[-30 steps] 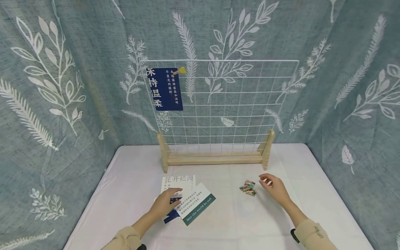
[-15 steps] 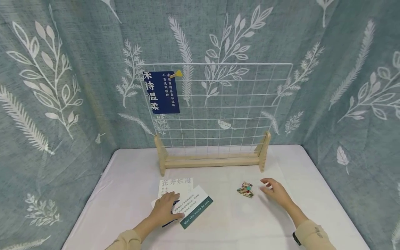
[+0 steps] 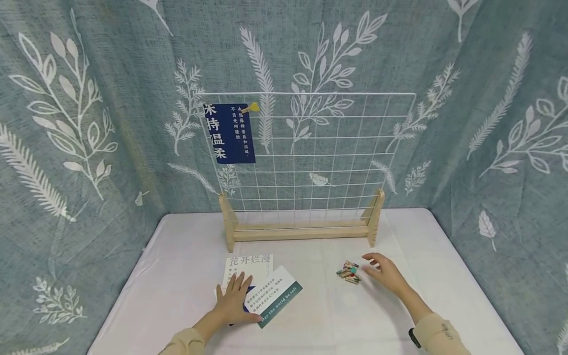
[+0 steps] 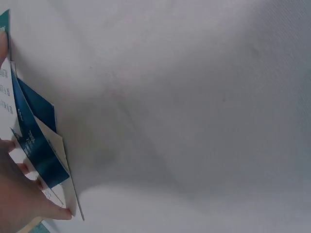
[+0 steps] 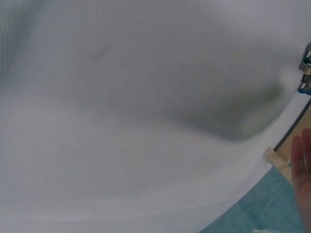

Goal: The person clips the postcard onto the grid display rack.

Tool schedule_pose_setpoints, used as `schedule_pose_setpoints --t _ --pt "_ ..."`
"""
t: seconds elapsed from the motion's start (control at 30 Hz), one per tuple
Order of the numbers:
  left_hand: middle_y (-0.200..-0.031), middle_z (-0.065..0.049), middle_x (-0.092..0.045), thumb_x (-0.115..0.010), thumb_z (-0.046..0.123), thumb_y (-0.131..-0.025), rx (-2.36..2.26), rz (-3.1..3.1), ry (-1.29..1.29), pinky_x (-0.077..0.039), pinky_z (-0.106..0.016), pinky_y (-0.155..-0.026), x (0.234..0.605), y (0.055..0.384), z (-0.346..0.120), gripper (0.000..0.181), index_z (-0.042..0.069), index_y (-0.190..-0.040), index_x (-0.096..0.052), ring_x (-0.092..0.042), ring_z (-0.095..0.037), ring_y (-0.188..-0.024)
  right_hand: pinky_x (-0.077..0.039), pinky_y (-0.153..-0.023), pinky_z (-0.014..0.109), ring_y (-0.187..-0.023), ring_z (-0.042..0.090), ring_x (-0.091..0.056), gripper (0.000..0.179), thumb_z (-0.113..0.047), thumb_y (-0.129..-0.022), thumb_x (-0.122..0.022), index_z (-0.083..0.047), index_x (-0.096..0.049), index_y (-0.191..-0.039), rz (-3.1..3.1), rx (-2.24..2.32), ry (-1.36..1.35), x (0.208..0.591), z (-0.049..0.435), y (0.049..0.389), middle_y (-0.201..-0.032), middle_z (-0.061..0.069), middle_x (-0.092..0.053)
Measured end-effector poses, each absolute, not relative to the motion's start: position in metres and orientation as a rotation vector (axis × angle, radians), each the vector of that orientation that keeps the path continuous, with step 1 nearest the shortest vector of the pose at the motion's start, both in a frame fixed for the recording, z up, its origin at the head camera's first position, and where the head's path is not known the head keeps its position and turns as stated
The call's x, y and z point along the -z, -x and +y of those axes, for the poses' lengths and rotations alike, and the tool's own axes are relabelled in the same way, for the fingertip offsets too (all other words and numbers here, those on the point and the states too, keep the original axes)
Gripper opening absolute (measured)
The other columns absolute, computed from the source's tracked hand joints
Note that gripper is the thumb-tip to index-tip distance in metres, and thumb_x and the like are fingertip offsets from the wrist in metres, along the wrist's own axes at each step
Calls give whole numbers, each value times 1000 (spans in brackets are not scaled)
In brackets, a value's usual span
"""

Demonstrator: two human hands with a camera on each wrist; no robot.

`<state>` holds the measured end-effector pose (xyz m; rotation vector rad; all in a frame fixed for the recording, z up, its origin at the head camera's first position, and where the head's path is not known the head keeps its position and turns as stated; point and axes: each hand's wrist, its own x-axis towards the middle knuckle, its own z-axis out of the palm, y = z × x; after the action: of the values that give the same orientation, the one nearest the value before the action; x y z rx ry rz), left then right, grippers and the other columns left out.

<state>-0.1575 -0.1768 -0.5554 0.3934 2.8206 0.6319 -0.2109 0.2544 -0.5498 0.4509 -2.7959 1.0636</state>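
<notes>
My left hand (image 3: 234, 301) rests on the loose stack of cards, fingers spread. Its thumb touches the lower corner of a white card with a green band (image 3: 280, 296). Under the fingers lies a white card with grey lettering (image 3: 255, 265), and dark blue cards (image 4: 41, 145) show between the others in the left wrist view. My right hand (image 3: 385, 272) hovers with loosely bent fingers just right of a small heap of wooden clothespins (image 3: 349, 272), holding nothing. In the right wrist view only part of the right hand (image 5: 302, 170) shows at the edge.
Behind the hands stands a white wire grid (image 3: 328, 143) in a wooden base (image 3: 301, 233). A dark blue card (image 3: 232, 135) hangs at its upper left by a yellow-topped clothespin (image 3: 252, 107). Patterned curtains (image 3: 80, 148) enclose the white table (image 3: 186, 246).
My left hand has settled lower onto the cards, its fingers spreading and its thumb moving onto the green-banded card. The right hand has shifted only slightly beside the clothespins.
</notes>
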Motion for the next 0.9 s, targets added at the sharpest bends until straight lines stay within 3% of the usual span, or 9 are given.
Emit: schedule_pose_setpoints --t 0.37,0.9 --pt "-147 -28 -30 -80 28 -66 -813 2817 -296 -7 -77 -102 550 160 -181 80 3 -134 -45 -22 -49 -137 -50 -81 40 -98 33 -60 30 -12 -89 -62 4 -59 -114 -2835 -1098 -482 556 245 206 -112 19 -63" --pt "-147 -27 -32 -81 29 -64 -840 2825 -301 -7 -77 -101 555 160 -183 79 6 -132 -48 -23 -49 -137 -51 -80 42 -94 32 -61 27 -11 -89 -62 4 -60 -111 -2823 -1070 -481 558 244 203 -109 19 -65"
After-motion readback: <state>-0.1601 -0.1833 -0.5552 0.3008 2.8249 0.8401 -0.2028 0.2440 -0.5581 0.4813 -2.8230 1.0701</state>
